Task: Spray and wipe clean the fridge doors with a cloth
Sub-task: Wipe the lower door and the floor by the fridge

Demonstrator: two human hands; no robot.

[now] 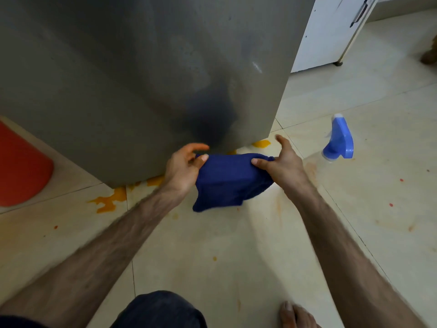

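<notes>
A dark blue cloth point(227, 181) hangs stretched between my two hands just in front of the grey fridge door's point(142, 79) bottom edge. My left hand point(184, 166) pinches the cloth's left corner with thumb and fingers. The right corner is pinched by my right hand point(281, 162), whose forefinger sticks up free. The lower part of the cloth droops toward the floor. A blue spray bottle point(340, 140) stands on the tiles to the right of the fridge, apart from both hands.
Orange-yellow spill patches point(108, 200) lie on the cream floor tiles under the fridge's edge. An orange-red bin point(21, 166) stands at the left. A white cabinet point(331, 31) is at the back right. My knee point(160, 308) and bare foot point(295, 316) are near the bottom.
</notes>
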